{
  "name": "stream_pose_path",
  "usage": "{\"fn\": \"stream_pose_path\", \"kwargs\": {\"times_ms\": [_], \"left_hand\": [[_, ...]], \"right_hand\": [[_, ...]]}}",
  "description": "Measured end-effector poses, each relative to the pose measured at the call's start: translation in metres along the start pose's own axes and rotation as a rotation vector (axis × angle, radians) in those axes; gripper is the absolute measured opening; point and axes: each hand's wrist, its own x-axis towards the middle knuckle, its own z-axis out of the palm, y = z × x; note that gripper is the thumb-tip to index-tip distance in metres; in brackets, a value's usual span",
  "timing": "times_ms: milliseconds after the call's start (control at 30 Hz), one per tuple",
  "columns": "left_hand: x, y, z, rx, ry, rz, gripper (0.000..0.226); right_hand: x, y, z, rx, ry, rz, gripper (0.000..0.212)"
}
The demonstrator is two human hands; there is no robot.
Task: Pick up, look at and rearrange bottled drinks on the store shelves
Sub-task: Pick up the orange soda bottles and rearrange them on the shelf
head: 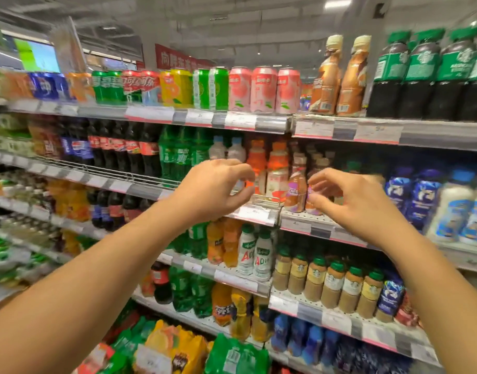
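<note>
Left hand (214, 188): raised in front of the second shelf (261, 215), fingers and thumb curled toward each other. It appears to hold nothing; motion blur at the fingertips prevents confirming contact with the pale bottle (236, 152) directly behind them. To its left stand the green soda bottles (178, 152) and cola bottles (134, 152), well apart from the hand.

Between the two hands: the orange-capped bottles (278, 168) stand upright just beyond and to the right of the left hand.

Right hand (350, 201): fingers curved, thumb and forefinger spread around empty air — no grip established. The small coffee bottles (296, 190) stand upright immediately ahead of and left of its fingertips, at the shelf's front edge. Their long axis is vertical.

Judgement: the right hand is nearer to the coffee bottles. The coming grasp likely requires a short forward reach, fingers closing horizontally across a bottle's body — perpendicular to its axis. Neighbouring bottles stand close; tipping one is a risk.
</note>
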Motion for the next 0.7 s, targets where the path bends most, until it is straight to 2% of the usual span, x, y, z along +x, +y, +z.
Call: {"fn": "stream_pose_path", "kwargs": {"times_ms": [167, 333, 467, 600, 700], "left_hand": [[-0.049, -0.080, 0.009, -0.060, -0.102, 0.016, 0.038], [-0.083, -0.141, 0.015, -0.110, -0.153, 0.010, 0.030], [-0.101, -0.171, 0.028, -0.145, -0.205, -0.030, 0.033], [-0.114, -0.195, 0.054, -0.169, -0.229, -0.073, 0.040], [-0.115, -0.205, 0.077, -0.181, -0.249, -0.101, 0.051]], "right_hand": [[-0.008, -0.052, 0.060, -0.007, -0.010, 0.124, 0.021], [-0.022, -0.095, 0.102, -0.019, -0.087, 0.258, 0.024], [-0.034, -0.114, 0.128, -0.061, -0.130, 0.337, 0.029], [-0.034, -0.121, 0.159, -0.048, -0.189, 0.373, 0.054], [-0.028, -0.114, 0.186, -0.043, -0.257, 0.410, 0.049]]}}
